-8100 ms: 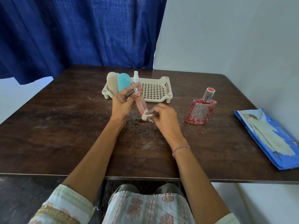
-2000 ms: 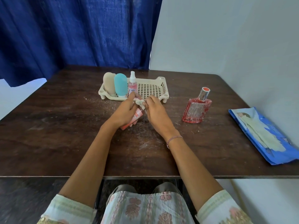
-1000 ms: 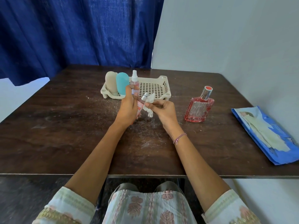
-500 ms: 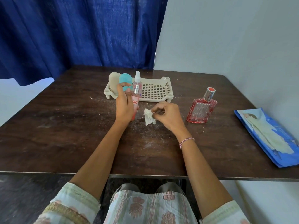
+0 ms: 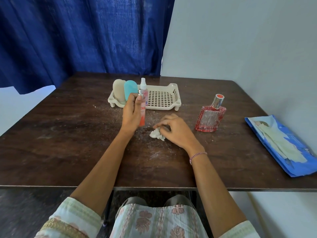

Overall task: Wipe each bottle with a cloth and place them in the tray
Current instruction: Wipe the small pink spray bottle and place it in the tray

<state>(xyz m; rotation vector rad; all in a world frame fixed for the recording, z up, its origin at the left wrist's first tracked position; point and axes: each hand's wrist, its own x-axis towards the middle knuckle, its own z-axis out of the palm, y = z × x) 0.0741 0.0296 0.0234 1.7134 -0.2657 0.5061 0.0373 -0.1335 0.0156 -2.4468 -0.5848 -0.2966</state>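
Left hand (image 5: 131, 111) grips the slim orange spray bottle (image 5: 142, 111) upright, above the table (image 5: 68, 134), just in front of the tray (image 5: 176, 100). Right hand (image 5: 175, 129) is curled down over the crumpled white cloth (image 5: 157, 133), fingertips pinching its top; the cloth itself lies on the table.

The tray's left end holds a beige bottle (image 5: 118, 90), a turquoise bottle (image 5: 130, 88) and a clear pump bottle (image 5: 143, 85), all standing. The right part of the grid is free. The red perfume bottle (image 5: 210, 117) stands on the table, well right of the tray, not yet placed.

Step looks like: place the orange bottle. Notes:
- It's tall and narrow, so it tips easily. Seat the base flat on the grid next to the pump bottle.
- Come in over the front rim and don't clip the standing three.
- Let go only once it stands on its own.
- The table is dusty, so lift the cloth off it before the perfume bottle.
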